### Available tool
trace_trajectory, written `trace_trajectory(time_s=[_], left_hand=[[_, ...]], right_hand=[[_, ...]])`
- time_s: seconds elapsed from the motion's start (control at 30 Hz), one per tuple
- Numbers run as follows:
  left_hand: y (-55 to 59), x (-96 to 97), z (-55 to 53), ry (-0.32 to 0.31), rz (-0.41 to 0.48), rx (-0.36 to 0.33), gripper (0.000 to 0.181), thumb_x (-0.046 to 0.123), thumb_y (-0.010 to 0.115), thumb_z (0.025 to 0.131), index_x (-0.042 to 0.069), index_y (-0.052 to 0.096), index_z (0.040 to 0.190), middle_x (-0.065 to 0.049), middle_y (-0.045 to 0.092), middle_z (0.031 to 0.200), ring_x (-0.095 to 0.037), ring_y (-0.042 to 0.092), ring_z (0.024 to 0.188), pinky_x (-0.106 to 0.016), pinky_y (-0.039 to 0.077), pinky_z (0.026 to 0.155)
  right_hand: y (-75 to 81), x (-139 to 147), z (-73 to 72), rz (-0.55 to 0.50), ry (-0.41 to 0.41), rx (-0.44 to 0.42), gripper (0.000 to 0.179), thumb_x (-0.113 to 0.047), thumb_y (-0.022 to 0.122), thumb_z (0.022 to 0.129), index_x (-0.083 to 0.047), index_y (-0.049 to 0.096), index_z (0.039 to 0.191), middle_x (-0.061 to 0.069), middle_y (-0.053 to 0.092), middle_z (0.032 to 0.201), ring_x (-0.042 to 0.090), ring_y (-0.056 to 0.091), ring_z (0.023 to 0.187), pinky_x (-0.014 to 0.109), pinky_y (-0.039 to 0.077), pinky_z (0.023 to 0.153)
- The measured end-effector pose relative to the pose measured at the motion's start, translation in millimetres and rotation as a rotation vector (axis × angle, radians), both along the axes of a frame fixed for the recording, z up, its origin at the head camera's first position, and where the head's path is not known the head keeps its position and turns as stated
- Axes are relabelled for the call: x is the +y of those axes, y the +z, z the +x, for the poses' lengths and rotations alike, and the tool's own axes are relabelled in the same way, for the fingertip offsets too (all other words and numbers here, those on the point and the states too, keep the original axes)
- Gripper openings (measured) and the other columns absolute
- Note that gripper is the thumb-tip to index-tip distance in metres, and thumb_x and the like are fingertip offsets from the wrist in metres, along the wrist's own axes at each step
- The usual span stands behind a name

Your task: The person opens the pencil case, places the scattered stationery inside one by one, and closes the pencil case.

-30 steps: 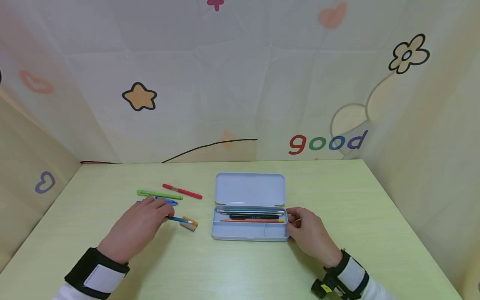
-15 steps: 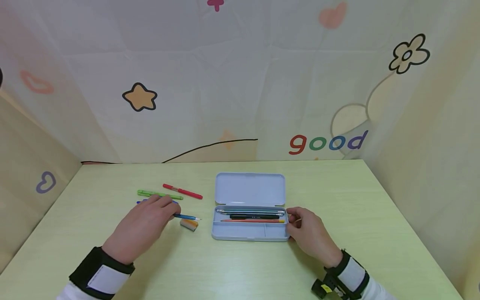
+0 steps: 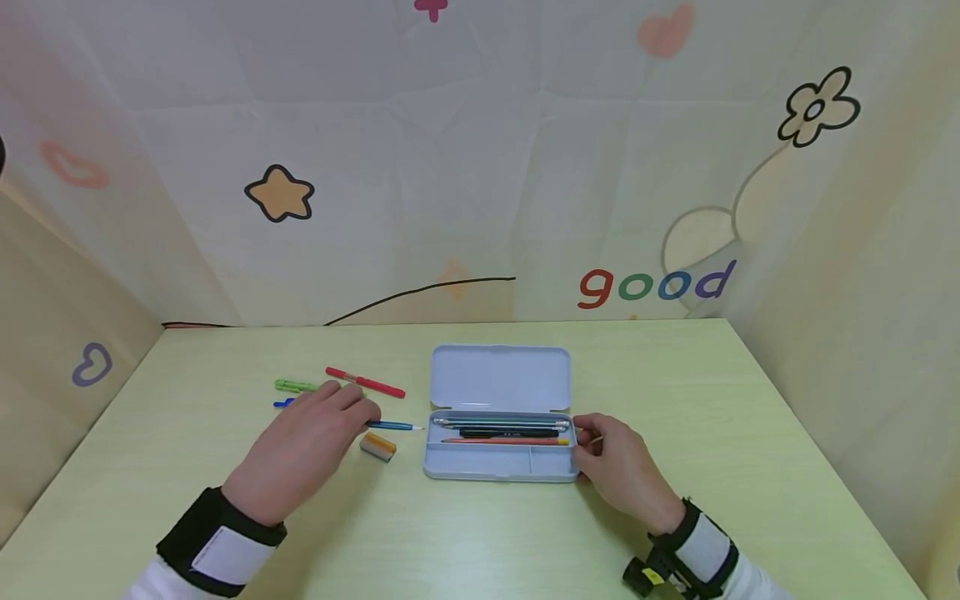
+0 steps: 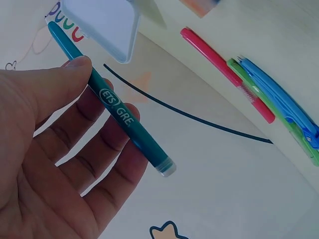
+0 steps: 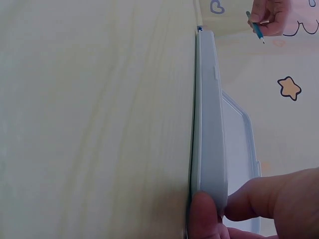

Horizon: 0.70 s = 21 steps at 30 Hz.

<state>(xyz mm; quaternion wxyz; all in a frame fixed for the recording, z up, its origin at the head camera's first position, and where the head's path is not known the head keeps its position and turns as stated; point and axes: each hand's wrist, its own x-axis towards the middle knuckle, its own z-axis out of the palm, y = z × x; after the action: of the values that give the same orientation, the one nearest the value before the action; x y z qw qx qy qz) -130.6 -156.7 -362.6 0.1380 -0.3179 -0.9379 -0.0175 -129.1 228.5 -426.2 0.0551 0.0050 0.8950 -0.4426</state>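
One teal pen (image 4: 112, 102), pinched in your left hand (image 3: 311, 442), points tip-first at the left end of the open pencil case (image 3: 480, 467), roughly along its length, your right hand (image 3: 621, 468) gripping the right end.

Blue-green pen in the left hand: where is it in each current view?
Head: pen left of centre, below mid-height.
Left wrist: pen slants from upper left to just below centre.
Right wrist: pen, small, near top right.
Shared landmark: pale pencil case.
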Motion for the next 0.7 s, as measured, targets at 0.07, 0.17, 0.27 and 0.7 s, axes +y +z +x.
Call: trace_trajectory(time_s=[0.07, 0.17, 0.27, 0.7], left_hand=[[1.2, 2.7, 0.5, 0.003, -0.001, -0.011, 0.037, -0.003, 0.091, 0.079, 0.011, 0.075, 0.109, -0.002, 0.067, 0.103, -0.022, 0.059, 0.096, -0.04, 0.058, 0.087], [3.5, 7.3, 1.1, 0.01, -0.003, -0.024, 0.038, -0.002, 0.092, 0.079, 0.01, 0.075, 0.111, -0.003, 0.067, 0.106, -0.024, 0.062, 0.102, -0.043, 0.059, 0.089], [6.3, 11.6, 1.6, 0.009, -0.002, -0.026, 0.037, -0.003, 0.09, 0.081, 0.01, 0.074, 0.112, -0.004, 0.068, 0.109, -0.025, 0.064, 0.107, -0.044, 0.059, 0.092], [9.1, 30.3, -1.4, -0.032, -0.03, -0.02, 0.039, -0.002, 0.09, 0.082, 0.009, 0.074, 0.115, -0.005, 0.068, 0.111, -0.025, 0.062, 0.103, -0.039, 0.058, 0.091]], right_hand=[[0.0, 0, 0.0, -0.001, 0.0, 0.002, 0.039, 0.004, 0.065, 0.095, 0.009, 0.062, 0.134, 0.012, 0.061, 0.102, 0.023, 0.059, 0.085, 0.027, 0.058, 0.063], [-0.1, 0, 0.0, -0.003, 0.002, 0.005, 0.039, 0.005, 0.065, 0.095, 0.009, 0.062, 0.134, 0.012, 0.061, 0.102, 0.022, 0.059, 0.085, 0.027, 0.058, 0.063], [0.1, 0, 0.2, -0.003, 0.004, 0.006, 0.039, 0.005, 0.065, 0.095, 0.01, 0.061, 0.134, 0.012, 0.061, 0.101, 0.022, 0.059, 0.085, 0.027, 0.058, 0.063], [0.4, 0, -0.1, -0.004, 0.004, -0.001, 0.04, 0.004, 0.065, 0.095, 0.009, 0.061, 0.135, 0.012, 0.061, 0.102, 0.023, 0.059, 0.085, 0.027, 0.058, 0.064]])
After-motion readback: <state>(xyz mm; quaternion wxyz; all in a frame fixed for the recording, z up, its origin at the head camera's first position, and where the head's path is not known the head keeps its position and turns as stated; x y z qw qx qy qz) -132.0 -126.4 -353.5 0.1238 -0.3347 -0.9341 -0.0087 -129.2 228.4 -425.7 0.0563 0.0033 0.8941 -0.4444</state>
